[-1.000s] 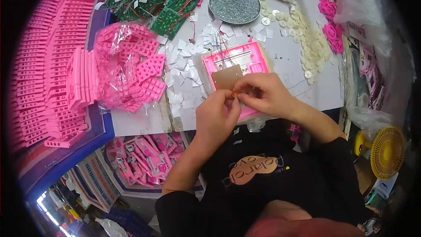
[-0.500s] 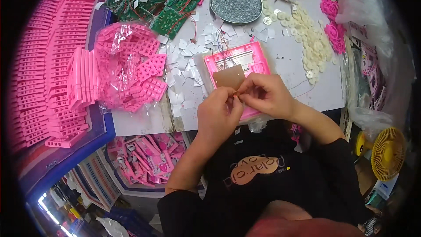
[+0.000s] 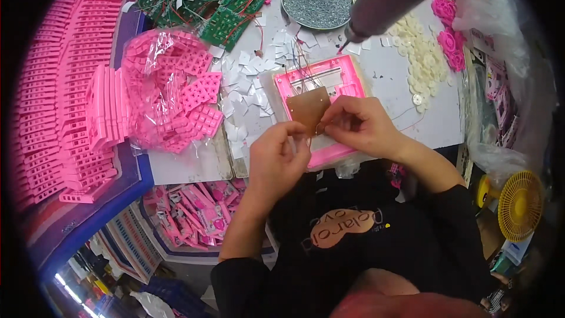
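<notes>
A pink plastic housing (image 3: pixel 329 158) lies on the bench in front of me, with metal strips and several thin wires (image 3: pixel 301 62) at its far end. Over its middle rests a small brown circuit board (image 3: pixel 308 107). My right hand (image 3: pixel 364 126) pinches a thin wire at the board's near right corner. My left hand (image 3: pixel 276 159) is at the near left of the board, thumb and index finger curled together; what lies between their tips is too small to make out.
A power screwdriver (image 3: pixel 388 6) hangs tip-down beyond the housing. Around it are a round tin of screws (image 3: pixel 318 3), cream discs (image 3: pixel 421 65), white paper squares (image 3: pixel 238 91), green circuit boards (image 3: pixel 226 20) and bagged pink keypads (image 3: pixel 170 82). Stacked pink parts (image 3: pixel 65 82) fill the left side.
My left hand has moved left and slightly down, apart from my right hand, showing more of the brown board. The screwdriver has swung down and left into view above the housing.
</notes>
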`<state>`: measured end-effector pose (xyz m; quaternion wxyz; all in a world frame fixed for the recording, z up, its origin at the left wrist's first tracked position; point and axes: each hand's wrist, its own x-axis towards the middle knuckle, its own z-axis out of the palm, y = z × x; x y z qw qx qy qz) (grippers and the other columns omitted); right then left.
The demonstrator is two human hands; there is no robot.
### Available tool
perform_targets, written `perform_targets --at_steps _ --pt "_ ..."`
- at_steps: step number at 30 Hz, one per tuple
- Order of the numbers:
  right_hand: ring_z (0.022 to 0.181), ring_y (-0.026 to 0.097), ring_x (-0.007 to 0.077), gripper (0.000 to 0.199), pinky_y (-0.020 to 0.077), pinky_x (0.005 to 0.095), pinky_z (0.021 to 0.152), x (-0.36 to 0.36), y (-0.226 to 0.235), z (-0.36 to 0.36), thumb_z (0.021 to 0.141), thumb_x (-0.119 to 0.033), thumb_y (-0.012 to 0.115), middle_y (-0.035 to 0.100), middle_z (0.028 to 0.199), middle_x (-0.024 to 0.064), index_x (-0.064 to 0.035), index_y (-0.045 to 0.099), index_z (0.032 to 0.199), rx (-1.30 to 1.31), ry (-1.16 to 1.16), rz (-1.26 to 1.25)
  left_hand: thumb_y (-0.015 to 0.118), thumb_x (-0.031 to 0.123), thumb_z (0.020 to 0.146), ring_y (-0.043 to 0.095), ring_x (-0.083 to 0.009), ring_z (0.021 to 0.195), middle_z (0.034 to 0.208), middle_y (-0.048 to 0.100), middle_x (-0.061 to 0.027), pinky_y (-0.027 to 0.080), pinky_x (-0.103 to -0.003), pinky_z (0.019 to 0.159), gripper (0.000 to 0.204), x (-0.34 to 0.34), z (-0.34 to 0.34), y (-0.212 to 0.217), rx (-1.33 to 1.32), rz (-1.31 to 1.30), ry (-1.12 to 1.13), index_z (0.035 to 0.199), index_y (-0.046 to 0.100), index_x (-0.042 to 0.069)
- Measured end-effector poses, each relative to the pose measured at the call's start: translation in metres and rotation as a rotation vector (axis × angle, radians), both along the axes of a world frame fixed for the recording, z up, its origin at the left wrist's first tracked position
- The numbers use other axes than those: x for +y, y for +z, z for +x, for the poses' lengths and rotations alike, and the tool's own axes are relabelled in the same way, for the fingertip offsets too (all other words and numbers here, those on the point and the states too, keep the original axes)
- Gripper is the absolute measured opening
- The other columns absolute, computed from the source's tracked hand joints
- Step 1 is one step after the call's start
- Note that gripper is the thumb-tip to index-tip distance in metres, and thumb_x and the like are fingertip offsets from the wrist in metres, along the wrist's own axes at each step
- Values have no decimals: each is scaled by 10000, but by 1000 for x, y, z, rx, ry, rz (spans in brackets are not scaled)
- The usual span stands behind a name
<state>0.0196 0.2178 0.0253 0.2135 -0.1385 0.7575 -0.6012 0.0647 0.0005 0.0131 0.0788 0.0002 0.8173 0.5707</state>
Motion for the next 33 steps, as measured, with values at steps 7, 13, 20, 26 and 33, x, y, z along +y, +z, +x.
perform_targets --at_steps 7,13,20,26,33 --pt "622 562 36 112 450 210 562 -2 -1 -1 870 -72 702 631 722 -23 -36 652 963 -9 2 -39 712 19 817 434 -72 539 679 563 -15 367 -248 518 110 8 0 3 118 -41 -65 923 684 5" --pt "624 564 35 108 450 208 563 -2 1 0 866 -61 691 624 706 -28 -40 652 963 3 4 2 720 48 810 501 -162 541 713 612 -84 428 -301 543 115 10 2 10 71 -67 -64 913 673 30" --pt "631 611 126 148 499 255 568 -10 -2 2 855 -80 721 674 879 68 -36 671 987 902 -12 190 716 62 834 519 -159 543 704 605 -90 437 -285 547 101 12 6 -3 -229 300 29 915 667 27" --pt "721 667 248 181 545 293 615 -8 -10 27 800 -8 731 690 949 105 -22 683 974 300 -97 -21 671 26 877 528 -79 586 707 611 -30 415 -228 543 70 23 11 2 109 10 -7 942 667 2" --pt "792 679 230 182 561 329 630 -7 -18 21 763 -23 769 688 973 102 -4 671 915 907 66 105 614 69 958 591 -49 625 745 644 -11 453 -206 542 158 -7 -23 11 -573 440 -116 1094 614 -11"
